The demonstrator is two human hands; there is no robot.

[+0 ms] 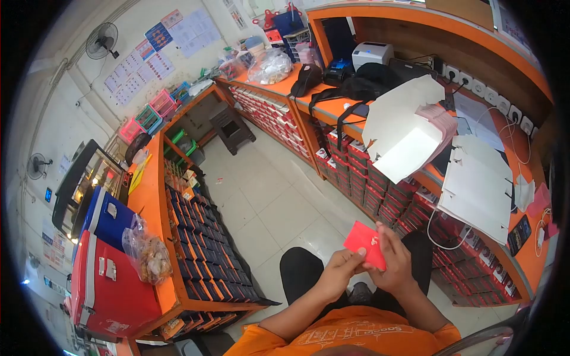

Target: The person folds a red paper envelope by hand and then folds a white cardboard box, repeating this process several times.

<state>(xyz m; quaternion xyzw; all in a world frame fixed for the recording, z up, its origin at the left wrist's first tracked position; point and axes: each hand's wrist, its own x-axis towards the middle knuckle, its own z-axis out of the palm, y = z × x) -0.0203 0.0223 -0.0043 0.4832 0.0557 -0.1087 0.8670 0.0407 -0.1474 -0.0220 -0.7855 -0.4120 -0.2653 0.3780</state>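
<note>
A flat red paper packet [363, 240] with small pale marks on its face is held in front of my lap. My left hand [343, 272] pinches its lower edge, thumb on top. My right hand [393, 261] grips its right side, with the fingers raised along the edge and the thumb near the bottom. Whether the packet holds anything cannot be seen. Nearest beyond my hands, on the right counter, an open white carton [396, 151] bears a stack of pink slips [438, 126], and a white folded carton [477, 181] lies beside it.
On the right counter [537, 255] lie a phone [519, 230], power sockets [478, 88], a black bag [380, 77] and a label printer [372, 54]. To the left stand a red cooler [113, 291] and a blue cooler [110, 216]. A stool [230, 126] stands ahead.
</note>
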